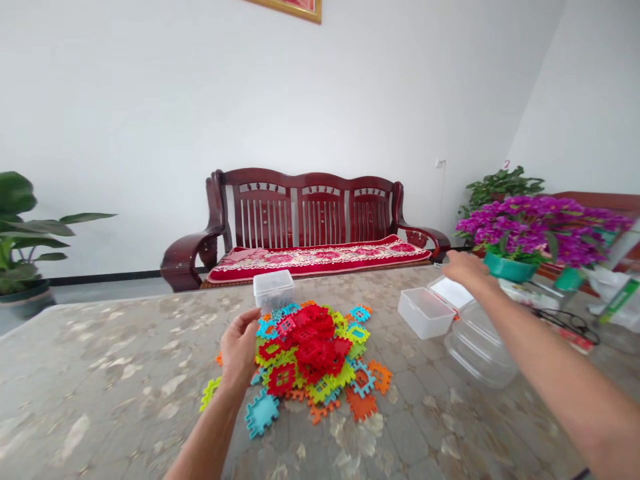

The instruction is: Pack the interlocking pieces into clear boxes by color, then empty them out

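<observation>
A heap of flat, notched plastic building tiles (pixel 313 343) in red, lime, blue and orange covers the middle of the table. Against the heap's left side is my left hand (pixel 239 347), its fingers loosely bent and apart, with nothing seen in them. Just beyond those fingertips stands a closed translucent box (pixel 274 290). My right hand (pixel 466 267) reaches to the far right, behind the raised lid of an open translucent box (pixel 427 317). Its fingers are drawn together beside a small pale object (pixel 438 265); the grip is too small and blurred to make out.
A clear plastic container (pixel 481 350) lies under my right forearm. Purple flowers in a green pot (pixel 510 268) and dark cables (pixel 567 323) occupy the right side. Beyond the patterned tabletop (pixel 125 373) stands a wooden bench (pixel 310 213); a potted plant (pixel 25 253) is at left.
</observation>
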`<state>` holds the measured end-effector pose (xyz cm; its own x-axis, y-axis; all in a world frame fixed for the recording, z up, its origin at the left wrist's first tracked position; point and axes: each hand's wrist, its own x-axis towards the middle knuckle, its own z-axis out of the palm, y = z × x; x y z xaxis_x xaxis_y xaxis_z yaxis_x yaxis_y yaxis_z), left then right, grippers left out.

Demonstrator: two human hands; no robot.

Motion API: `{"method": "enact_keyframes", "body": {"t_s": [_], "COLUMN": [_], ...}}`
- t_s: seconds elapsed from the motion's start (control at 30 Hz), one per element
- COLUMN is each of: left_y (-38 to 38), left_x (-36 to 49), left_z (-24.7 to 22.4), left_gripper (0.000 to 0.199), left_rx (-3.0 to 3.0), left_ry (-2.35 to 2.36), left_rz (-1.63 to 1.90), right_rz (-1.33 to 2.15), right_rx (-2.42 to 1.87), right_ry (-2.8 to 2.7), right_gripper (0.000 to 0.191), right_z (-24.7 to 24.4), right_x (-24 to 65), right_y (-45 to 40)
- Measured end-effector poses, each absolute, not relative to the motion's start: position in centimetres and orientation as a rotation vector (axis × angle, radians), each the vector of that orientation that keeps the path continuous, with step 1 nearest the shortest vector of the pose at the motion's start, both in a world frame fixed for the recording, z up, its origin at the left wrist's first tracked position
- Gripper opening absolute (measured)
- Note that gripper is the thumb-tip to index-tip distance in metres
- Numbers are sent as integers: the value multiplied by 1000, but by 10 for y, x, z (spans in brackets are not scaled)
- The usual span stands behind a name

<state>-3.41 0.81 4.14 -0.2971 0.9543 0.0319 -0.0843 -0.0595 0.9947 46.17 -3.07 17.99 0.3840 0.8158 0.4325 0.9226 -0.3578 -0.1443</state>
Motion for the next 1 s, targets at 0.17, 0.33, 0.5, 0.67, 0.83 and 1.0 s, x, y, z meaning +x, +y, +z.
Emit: {"method": "enact_keyframes", "body": {"t_s": [0.17,0.33,0.5,0.67,0.83,1.0], "left_y": [9,4,-1,-1,-1,-1], "left_x": [-46,-52,-50,-48,-48,-48], "left_z": [27,18,13,10,8,9], "left_gripper": [35,31,31,27,26,26], "left_rx": [1349,1779,1955,1994,1994,1974], "left_ry": [1698,2055,2105,2093,2075,2054], "left_rz": [1354,1018,855,848,897,888], "right_rz": [-126,59,58,-91,-360,-440], "right_rx": [-2153,-1850,-1639,-1469,-1463,-1548], "right_ry": [-1793,-2115,-2205,-2233,-2293,-2316], "right_gripper": [39,48,48,52,49,35], "right_z": [156,105,75,71,66,61], "right_x": [362,250,167,118,99,98], "right_y": [12,43,64,88,106,107]}}
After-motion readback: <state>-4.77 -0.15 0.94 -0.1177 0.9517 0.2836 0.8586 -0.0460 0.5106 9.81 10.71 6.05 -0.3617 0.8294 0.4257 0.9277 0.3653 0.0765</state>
